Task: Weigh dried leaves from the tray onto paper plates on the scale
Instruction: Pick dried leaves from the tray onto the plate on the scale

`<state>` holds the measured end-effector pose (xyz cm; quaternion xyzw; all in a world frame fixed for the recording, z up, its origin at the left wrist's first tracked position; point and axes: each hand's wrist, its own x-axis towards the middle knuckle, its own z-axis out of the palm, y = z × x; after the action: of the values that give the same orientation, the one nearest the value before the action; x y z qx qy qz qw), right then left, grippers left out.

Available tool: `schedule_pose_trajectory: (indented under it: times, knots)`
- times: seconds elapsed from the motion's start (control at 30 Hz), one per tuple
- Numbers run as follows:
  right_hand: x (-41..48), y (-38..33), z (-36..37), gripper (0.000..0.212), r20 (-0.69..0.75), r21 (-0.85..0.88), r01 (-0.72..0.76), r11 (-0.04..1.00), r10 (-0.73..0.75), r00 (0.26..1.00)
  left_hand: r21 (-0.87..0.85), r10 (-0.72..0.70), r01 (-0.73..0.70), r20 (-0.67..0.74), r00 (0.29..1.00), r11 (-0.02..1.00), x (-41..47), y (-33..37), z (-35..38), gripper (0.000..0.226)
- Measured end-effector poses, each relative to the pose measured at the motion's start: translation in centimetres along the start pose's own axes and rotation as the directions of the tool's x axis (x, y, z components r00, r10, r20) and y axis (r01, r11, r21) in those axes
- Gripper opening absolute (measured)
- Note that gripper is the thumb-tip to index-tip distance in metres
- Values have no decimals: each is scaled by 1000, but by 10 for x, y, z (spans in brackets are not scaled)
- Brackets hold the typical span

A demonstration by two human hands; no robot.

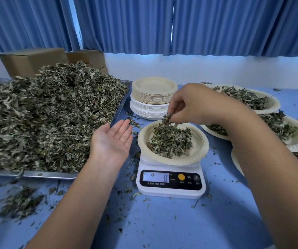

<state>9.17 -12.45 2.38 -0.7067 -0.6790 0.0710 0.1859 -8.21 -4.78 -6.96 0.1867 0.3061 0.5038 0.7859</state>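
Leaf crumbs litter the blue table [162, 221] in the foreground. A person's left hand [111, 139] lies palm up, fingers straight and holding nothing, between the tray [45, 174] heaped with dried leaves [45, 114] and the white scale [170, 193]. The right hand [193, 105] pinches a tuft [168, 118] of leaves just above the part-filled paper plate [201, 141] on the scale.

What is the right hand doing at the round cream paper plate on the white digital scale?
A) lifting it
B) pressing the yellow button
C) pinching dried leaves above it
C: the right hand pinches a small clump of dried green leaves just above the round cream paper plate on the white digital scale.
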Motion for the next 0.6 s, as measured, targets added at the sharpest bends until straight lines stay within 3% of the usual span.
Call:
schedule_pose_trajectory:
  times: [0.17, 0.3, 0.47, 0.6]
  knots:
    - [-3, 0, -5, 9, 24, -46, -20, 999, 21, 999, -2, -2, 2, -1, 1000, 1000, 0, 0, 0, 47]
    - [-5, -2, -4, 10, 131, -154, -37, 987, 58, 990, 0, -1, 1, 4, 1000, 1000, 0, 0, 0, 47]
    - [-5, -8, 3, 56, 278, -253, -68, 965, 139, 951, 1, 0, 0, 6, 1000, 1000, -1, -1, 0, 47]
    - [-2, -7, 12, 53, 243, -296, -19, 955, 94, 965, 3, 1, -1, 9, 1000, 1000, -1, -1, 0, 47]
